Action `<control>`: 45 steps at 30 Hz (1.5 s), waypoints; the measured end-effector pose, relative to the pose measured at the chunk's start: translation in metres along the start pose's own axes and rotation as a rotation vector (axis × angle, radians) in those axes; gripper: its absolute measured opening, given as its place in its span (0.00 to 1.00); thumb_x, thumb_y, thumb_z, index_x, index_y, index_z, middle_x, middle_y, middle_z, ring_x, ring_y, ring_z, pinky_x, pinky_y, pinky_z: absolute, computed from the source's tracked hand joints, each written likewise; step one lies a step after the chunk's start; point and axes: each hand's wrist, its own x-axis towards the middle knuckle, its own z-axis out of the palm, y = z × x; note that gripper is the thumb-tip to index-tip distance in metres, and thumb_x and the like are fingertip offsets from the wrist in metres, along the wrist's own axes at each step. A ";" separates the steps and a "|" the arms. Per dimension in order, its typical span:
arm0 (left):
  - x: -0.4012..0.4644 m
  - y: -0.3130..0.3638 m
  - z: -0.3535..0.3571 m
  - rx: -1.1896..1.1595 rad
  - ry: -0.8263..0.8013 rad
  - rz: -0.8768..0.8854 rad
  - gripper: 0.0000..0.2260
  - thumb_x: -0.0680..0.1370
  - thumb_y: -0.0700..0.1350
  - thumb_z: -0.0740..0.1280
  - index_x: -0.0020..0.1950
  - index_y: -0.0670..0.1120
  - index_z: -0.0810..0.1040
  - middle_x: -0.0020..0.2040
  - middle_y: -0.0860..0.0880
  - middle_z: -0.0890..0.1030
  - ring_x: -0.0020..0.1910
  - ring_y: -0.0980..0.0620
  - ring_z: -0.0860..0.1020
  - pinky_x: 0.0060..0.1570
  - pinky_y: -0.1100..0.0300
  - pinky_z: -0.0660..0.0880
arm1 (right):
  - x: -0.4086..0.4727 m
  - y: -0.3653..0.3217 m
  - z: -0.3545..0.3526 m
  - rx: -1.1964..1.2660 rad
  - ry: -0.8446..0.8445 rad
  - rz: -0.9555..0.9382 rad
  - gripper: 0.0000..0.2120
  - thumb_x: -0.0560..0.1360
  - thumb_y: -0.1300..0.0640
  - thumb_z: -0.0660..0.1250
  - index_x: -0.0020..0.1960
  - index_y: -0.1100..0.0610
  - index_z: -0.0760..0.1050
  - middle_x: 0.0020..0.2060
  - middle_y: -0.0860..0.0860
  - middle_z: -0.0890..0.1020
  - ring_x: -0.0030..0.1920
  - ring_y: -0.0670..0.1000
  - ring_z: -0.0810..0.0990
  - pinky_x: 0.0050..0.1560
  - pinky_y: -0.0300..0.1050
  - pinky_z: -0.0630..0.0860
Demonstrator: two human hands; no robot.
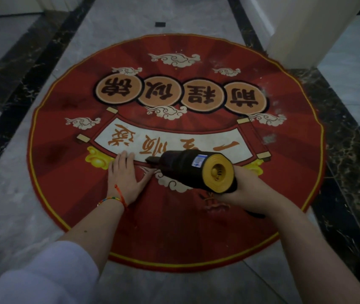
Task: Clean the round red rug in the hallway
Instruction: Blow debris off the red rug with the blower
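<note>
The round red rug (69, 154) lies on the marble hallway floor, with a yellow border, clouds, a white scroll and round orange medallions. My left hand (125, 175) rests flat on the rug near its middle, fingers straight and spread. My right hand (246, 190) grips the handle of a black handheld vacuum (187, 166) with a yellow rear cap. Its narrow nozzle touches the rug just right of my left fingers. White specks and dust lie on the rug's right side.
A white pillar (306, 27) stands at the rug's far right edge. Dark marble strips (350, 150) run along both sides of the grey floor. A small black square inlay (160, 24) sits beyond the rug. A white sleeve (49, 275) covers my left upper arm.
</note>
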 end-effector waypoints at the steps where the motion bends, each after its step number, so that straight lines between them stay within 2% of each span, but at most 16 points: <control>1: -0.001 -0.001 -0.001 0.002 0.000 0.004 0.47 0.69 0.74 0.41 0.76 0.42 0.58 0.76 0.42 0.58 0.76 0.45 0.54 0.74 0.48 0.50 | 0.006 0.000 0.007 0.000 0.007 -0.011 0.18 0.68 0.64 0.73 0.49 0.45 0.73 0.44 0.42 0.80 0.43 0.33 0.77 0.39 0.29 0.73; 3: -0.004 -0.004 -0.003 0.001 0.002 0.022 0.45 0.70 0.73 0.42 0.75 0.42 0.59 0.76 0.42 0.59 0.76 0.45 0.55 0.74 0.48 0.49 | 0.010 0.001 0.013 0.003 0.012 -0.014 0.18 0.68 0.63 0.73 0.53 0.48 0.74 0.46 0.43 0.81 0.45 0.35 0.78 0.42 0.33 0.75; 5: -0.006 -0.010 -0.004 -0.009 0.009 0.036 0.41 0.73 0.70 0.48 0.75 0.42 0.60 0.75 0.42 0.61 0.75 0.45 0.57 0.74 0.48 0.50 | 0.005 0.003 0.005 -0.005 -0.003 0.017 0.17 0.68 0.65 0.73 0.52 0.50 0.74 0.45 0.44 0.81 0.43 0.36 0.78 0.41 0.33 0.74; 7: -0.007 -0.018 -0.003 -0.018 0.033 0.029 0.36 0.75 0.66 0.53 0.74 0.42 0.62 0.74 0.42 0.63 0.74 0.44 0.59 0.73 0.47 0.53 | -0.009 0.005 -0.011 -0.016 -0.054 0.056 0.17 0.68 0.66 0.73 0.49 0.48 0.74 0.45 0.43 0.80 0.42 0.33 0.77 0.41 0.29 0.73; 10: -0.008 -0.026 -0.004 -0.030 0.063 0.011 0.33 0.75 0.63 0.52 0.72 0.41 0.65 0.72 0.42 0.66 0.72 0.44 0.62 0.72 0.47 0.56 | -0.026 0.004 -0.030 -0.013 -0.126 0.088 0.22 0.69 0.67 0.73 0.49 0.43 0.71 0.46 0.41 0.78 0.43 0.28 0.75 0.43 0.24 0.71; 13: -0.007 -0.031 -0.004 -0.038 0.065 0.015 0.31 0.77 0.60 0.54 0.73 0.41 0.65 0.72 0.42 0.66 0.72 0.43 0.62 0.72 0.47 0.56 | -0.025 -0.002 -0.026 -0.011 -0.125 0.074 0.21 0.68 0.68 0.73 0.47 0.44 0.71 0.43 0.41 0.78 0.42 0.29 0.76 0.42 0.24 0.71; 17: -0.006 -0.031 -0.003 -0.036 0.074 0.013 0.26 0.80 0.53 0.61 0.73 0.40 0.64 0.72 0.41 0.66 0.72 0.43 0.62 0.72 0.47 0.56 | -0.010 -0.003 0.007 0.000 -0.072 -0.001 0.23 0.66 0.65 0.75 0.47 0.40 0.72 0.42 0.38 0.79 0.44 0.30 0.77 0.42 0.29 0.72; 20: -0.005 -0.033 -0.003 -0.039 0.088 0.018 0.23 0.80 0.50 0.61 0.72 0.41 0.66 0.72 0.42 0.67 0.72 0.43 0.64 0.71 0.45 0.59 | -0.010 0.000 0.015 0.027 -0.053 -0.027 0.25 0.66 0.67 0.75 0.47 0.39 0.71 0.42 0.36 0.78 0.44 0.27 0.76 0.42 0.25 0.70; 24: -0.002 -0.039 -0.005 -0.051 0.092 -0.014 0.21 0.81 0.48 0.60 0.71 0.41 0.67 0.71 0.42 0.68 0.71 0.43 0.64 0.71 0.47 0.59 | -0.025 0.003 -0.011 -0.004 -0.125 0.039 0.20 0.67 0.68 0.73 0.47 0.45 0.73 0.44 0.44 0.81 0.42 0.30 0.77 0.42 0.26 0.72; 27: -0.002 -0.040 -0.006 -0.054 0.117 -0.023 0.19 0.80 0.45 0.61 0.70 0.40 0.69 0.70 0.42 0.70 0.70 0.42 0.66 0.69 0.48 0.60 | -0.021 -0.002 -0.012 -0.005 -0.126 0.011 0.20 0.67 0.66 0.74 0.47 0.44 0.73 0.43 0.43 0.81 0.43 0.32 0.77 0.43 0.28 0.73; 31: -0.003 -0.038 -0.005 -0.071 0.123 -0.039 0.19 0.80 0.44 0.62 0.69 0.39 0.70 0.69 0.40 0.70 0.69 0.41 0.66 0.69 0.46 0.61 | -0.003 -0.004 0.025 0.037 -0.036 -0.061 0.20 0.66 0.61 0.75 0.48 0.41 0.73 0.43 0.35 0.79 0.46 0.30 0.77 0.44 0.26 0.71; 33: 0.000 -0.035 -0.003 -0.068 0.116 -0.031 0.19 0.80 0.44 0.62 0.69 0.39 0.69 0.69 0.40 0.70 0.69 0.41 0.66 0.69 0.45 0.61 | 0.000 0.001 0.039 0.079 0.035 -0.068 0.19 0.65 0.57 0.73 0.51 0.41 0.73 0.45 0.36 0.80 0.48 0.33 0.78 0.45 0.29 0.72; 38: 0.011 -0.013 0.003 -0.077 0.118 0.007 0.19 0.79 0.44 0.64 0.67 0.38 0.71 0.66 0.38 0.72 0.67 0.39 0.68 0.68 0.43 0.63 | -0.018 0.026 0.026 0.114 0.259 0.019 0.22 0.65 0.65 0.76 0.45 0.41 0.73 0.42 0.37 0.80 0.45 0.29 0.77 0.41 0.25 0.71; 42: 0.020 0.024 0.010 -0.108 0.106 0.062 0.19 0.77 0.44 0.66 0.66 0.38 0.72 0.65 0.38 0.73 0.66 0.38 0.69 0.67 0.41 0.63 | -0.031 0.039 0.006 0.096 0.376 0.113 0.17 0.63 0.59 0.76 0.43 0.43 0.73 0.39 0.39 0.80 0.41 0.30 0.77 0.38 0.26 0.71; 45: 0.025 0.060 0.013 -0.129 0.094 0.123 0.19 0.78 0.46 0.63 0.66 0.38 0.71 0.66 0.39 0.72 0.67 0.39 0.68 0.68 0.42 0.61 | -0.042 0.046 -0.005 0.087 0.459 0.159 0.18 0.65 0.66 0.74 0.40 0.44 0.72 0.35 0.41 0.79 0.37 0.30 0.76 0.35 0.26 0.69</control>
